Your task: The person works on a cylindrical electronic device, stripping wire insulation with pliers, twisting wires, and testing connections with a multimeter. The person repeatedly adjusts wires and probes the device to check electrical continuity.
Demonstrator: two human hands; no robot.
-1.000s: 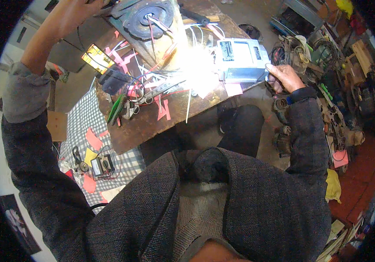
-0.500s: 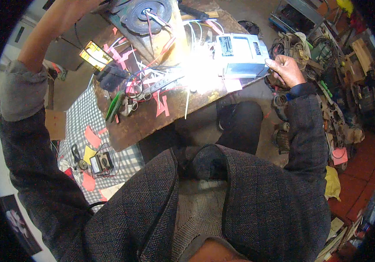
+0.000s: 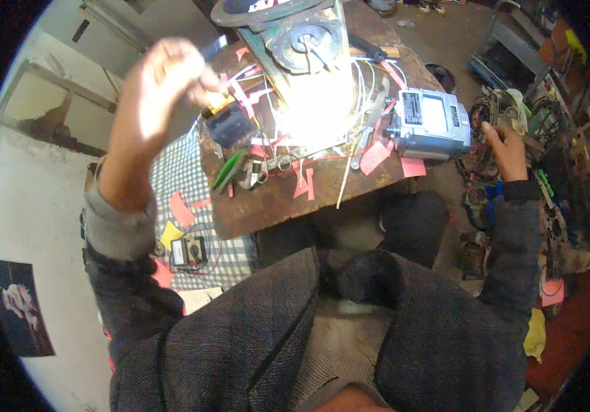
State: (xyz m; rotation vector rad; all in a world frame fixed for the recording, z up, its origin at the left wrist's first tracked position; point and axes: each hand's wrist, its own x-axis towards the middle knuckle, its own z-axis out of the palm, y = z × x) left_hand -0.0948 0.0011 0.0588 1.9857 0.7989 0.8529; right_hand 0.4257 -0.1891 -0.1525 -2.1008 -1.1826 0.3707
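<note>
My right hand (image 3: 506, 152) is just off the right side of a grey-blue boxed meter (image 3: 434, 141), its fingers apart and nothing seen in them. The meter has a pale window and terminals on its left side, where a red lead runs off. My left hand (image 3: 175, 75) is raised at the upper left, smeared by motion, so its fingers cannot be read. Below it stands a black block (image 3: 230, 126) with a yellow top. A large metal casing (image 3: 288, 49) with a round opening and wires coming out rises at the back of the wooden bench (image 3: 254, 216). Strong glare hides its lower part.
Pink paper scraps (image 3: 376, 156), loose wires and a green tool (image 3: 229, 169) lie on the bench. On a checked cloth (image 3: 233, 255) at the left is a small multimeter (image 3: 188, 252). Cables and parts (image 3: 508, 113) crowd the floor at the right.
My right hand has let go of the meter's right edge and moved slightly away. My left hand has come down into view from the top left. The whole view has shifted.
</note>
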